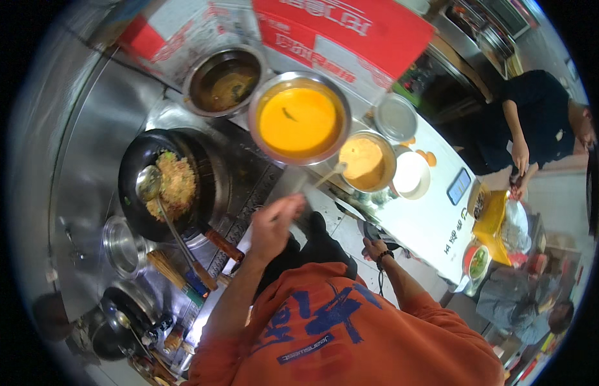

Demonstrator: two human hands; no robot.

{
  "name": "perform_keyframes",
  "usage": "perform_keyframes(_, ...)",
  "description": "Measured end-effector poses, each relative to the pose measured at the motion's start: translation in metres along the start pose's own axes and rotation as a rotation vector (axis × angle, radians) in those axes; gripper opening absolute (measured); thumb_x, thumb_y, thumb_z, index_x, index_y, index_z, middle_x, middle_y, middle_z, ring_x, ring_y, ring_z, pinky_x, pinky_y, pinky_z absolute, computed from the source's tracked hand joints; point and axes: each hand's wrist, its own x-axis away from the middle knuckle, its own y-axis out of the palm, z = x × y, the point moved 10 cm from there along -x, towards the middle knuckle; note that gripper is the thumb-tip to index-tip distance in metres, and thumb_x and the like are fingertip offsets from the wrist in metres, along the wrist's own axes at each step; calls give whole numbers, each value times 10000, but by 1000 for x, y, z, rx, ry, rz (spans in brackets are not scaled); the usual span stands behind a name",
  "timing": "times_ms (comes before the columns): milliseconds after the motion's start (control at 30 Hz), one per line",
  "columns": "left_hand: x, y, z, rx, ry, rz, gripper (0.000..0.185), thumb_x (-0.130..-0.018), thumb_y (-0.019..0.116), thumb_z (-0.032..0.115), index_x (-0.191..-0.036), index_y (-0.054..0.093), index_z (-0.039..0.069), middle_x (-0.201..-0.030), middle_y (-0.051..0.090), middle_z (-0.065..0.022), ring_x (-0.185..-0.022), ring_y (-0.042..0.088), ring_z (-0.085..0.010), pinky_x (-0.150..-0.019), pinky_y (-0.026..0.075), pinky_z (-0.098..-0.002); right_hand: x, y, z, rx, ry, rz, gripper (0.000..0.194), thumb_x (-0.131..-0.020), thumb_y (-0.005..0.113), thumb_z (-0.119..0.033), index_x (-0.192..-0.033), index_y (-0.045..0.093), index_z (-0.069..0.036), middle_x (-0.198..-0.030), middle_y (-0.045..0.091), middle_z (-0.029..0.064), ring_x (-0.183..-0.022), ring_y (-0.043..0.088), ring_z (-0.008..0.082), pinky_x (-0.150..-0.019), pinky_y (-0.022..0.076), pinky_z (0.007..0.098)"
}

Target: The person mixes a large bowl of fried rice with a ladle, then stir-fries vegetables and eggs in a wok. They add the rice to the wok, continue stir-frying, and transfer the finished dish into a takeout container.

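Observation:
My left hand [276,227], blurred, reaches over the gap between stove and counter. Its fingertips pinch the handle of a small spoon [331,174], whose head is at the rim of a metal bowl of yellowish powder [363,159]. My right hand [375,249], wearing a dark beaded bracelet, hangs low beside the counter; whether it holds anything cannot be told. To the left, a black wok [133,193] holds fried rice [176,186] with bits of green. A metal ladle [150,182] rests in it, its wooden-ended handle extending past the wok's edge.
Metal bowls of orange liquid [299,118] and brown liquid [225,82] stand behind. A white bowl [411,176] and a phone [458,186] lie on the counter [425,227]. A bamboo brush [168,270] and metal pots [123,246] are at left. Other people [533,116] are at right.

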Motion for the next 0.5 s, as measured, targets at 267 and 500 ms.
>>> perform_keyframes(267, -56, 129, -55, -114, -22, -294, 277, -1052, 598, 189, -1142, 734, -35, -956, 771, -91, -802, 704, -133, -705, 567, -254, 6, 0, 12, -290, -67, 14, 545, -995, 506, -430, -782, 739, 13, -711, 730, 114, -626, 707, 218, -676, 575, 346)
perform_keyframes(500, -56, 104, -68, 140, -274, -124, 307, -1075, 557, 204, -1166, 718, -41, -1003, 757, -155, -844, 727, -182, -740, 609, -304, -4, -15, 9, -86, -86, 3, 519, -971, 506, -429, -784, 761, -17, -709, 741, 116, -686, 731, 240, -740, 575, 384)
